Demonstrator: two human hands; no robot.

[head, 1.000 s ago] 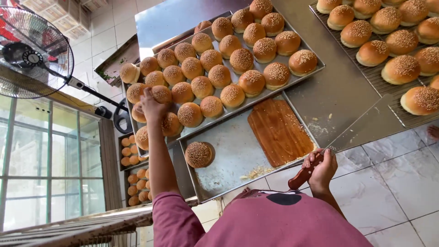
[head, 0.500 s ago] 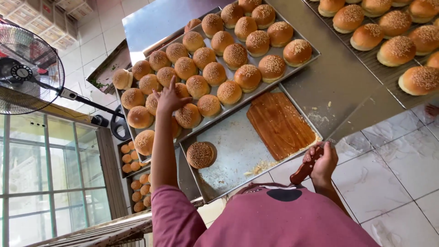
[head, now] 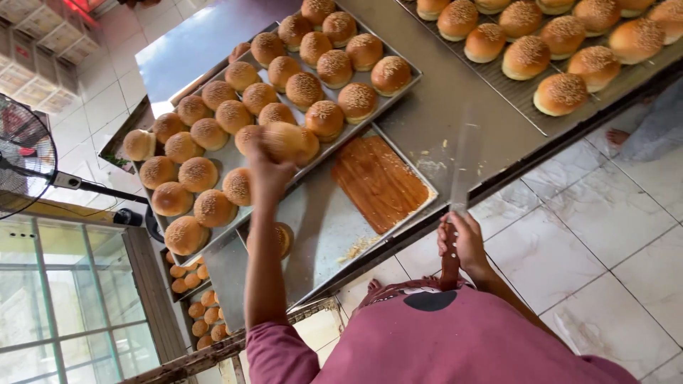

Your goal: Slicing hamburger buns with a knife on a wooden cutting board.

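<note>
The left hand (head: 269, 171) is closing its fingers around a sesame bun (head: 284, 139), lifting it just above the near edge of the tray of buns (head: 213, 245). The right hand (head: 464, 245) is gripping the brown handle of a long knife (head: 464, 167), whose blade is pointing up over the steel table (head: 455, 92), to the right of the wooden board (head: 378, 183). That board is lying in a shallow empty tray (head: 324, 231) just below the tray of buns. One bun (head: 282, 238) is sitting in that shallow tray, partly hidden behind the left forearm. A second tray of buns (head: 555, 124) is lying at the table's far right. A fan (head: 25, 167) is standing well left of the trays.
</note>
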